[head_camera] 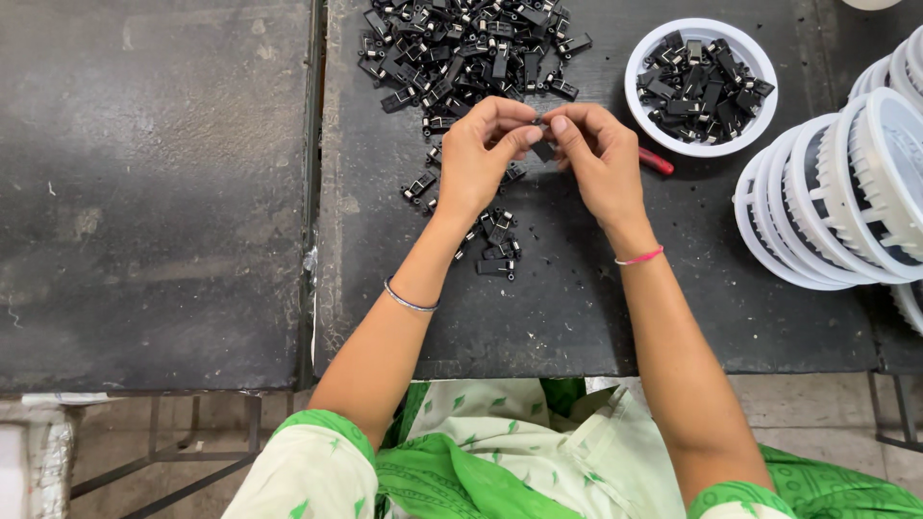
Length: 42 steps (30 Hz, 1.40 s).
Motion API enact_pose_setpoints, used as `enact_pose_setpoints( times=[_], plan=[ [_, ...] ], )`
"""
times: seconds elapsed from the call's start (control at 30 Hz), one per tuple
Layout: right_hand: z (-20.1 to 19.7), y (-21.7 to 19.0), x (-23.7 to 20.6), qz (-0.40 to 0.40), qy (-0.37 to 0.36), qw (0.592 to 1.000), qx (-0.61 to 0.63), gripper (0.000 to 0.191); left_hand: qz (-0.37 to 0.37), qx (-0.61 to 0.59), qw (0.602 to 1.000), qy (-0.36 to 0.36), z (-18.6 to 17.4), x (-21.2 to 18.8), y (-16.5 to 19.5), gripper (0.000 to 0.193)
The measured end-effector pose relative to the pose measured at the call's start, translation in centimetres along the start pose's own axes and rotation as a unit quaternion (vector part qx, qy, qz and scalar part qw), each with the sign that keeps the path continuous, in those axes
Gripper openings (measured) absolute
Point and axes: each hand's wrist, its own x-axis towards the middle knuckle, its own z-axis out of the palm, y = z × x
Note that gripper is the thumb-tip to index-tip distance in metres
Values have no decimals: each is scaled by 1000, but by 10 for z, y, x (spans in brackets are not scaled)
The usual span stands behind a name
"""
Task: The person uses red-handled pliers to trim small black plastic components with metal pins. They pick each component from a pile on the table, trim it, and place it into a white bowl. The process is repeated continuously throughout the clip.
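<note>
Your left hand (478, 154) and right hand (594, 159) meet fingertip to fingertip, both pinched shut on one small black part (542, 149) held above the dark table (577, 308), just below the loose pile (466, 48), within easy reach. Fingers hide most of the part, so you cannot tell its long axis. The white bowl (642, 67) sits right.

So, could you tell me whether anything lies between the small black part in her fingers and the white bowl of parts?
Only a red-handled tool lies on the table just right of the right hand, between the small black part and the white bowl. The left hand also pinches the part.
</note>
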Motion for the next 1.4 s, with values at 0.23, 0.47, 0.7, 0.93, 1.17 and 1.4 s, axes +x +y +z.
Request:
enact_pose_setpoints(
  times=[0.23,0.47,0.7,0.93,1.17,1.4],
  plan=[
    [-2,2,-5,11,-5,1000,-16,18,95,99,991,0,2,-11,17,27],
    [-1,-1,-6,19,-1,1000,-6,15,84,99,992,8,3,-11,18,31],
    [2,-8,-11,-103,11,988,-116,11,-19,-5,1000,-7,-1,-6,0,15],
    [0,-11,-10,-57,10,996,-62,10,63,128,989,36,2,-10,5,14],
    [6,-14,-18,-158,28,967,-197,8,-16,-6,1000,9,-4,-6,6,19],
    [15,-11,-9,18,16,997,76,8,161,174,969,63,-3,-14,7,21]
  ],
)
